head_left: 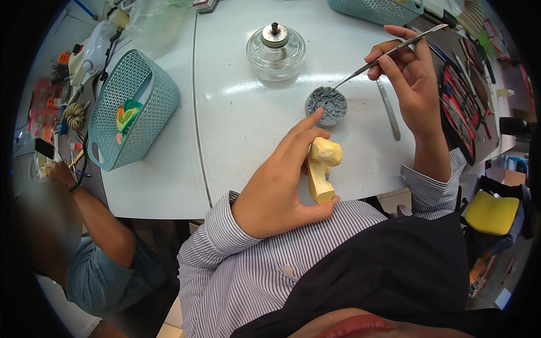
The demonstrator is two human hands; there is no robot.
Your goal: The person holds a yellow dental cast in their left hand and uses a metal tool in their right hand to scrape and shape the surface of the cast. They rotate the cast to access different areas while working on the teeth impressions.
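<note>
Gripping yellow cast (322,169) in left fingers (304,141), right fingers (389,62) pinching metal tool (389,52), teal basket (149,107) holding green-orange trays (127,117)

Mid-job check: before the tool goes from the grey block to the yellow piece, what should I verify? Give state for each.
1. Left hand grips yellow carved piece: ok.
2. Right hand pinches thin metal tool: ok.
3. Tool tip meets grey block: ok.
4. Material picked up on the tip: cannot tell.
5. Glass burner lit: not ok, cap on.
6. Spare metal tool lies apart from both hands: ok.
</note>
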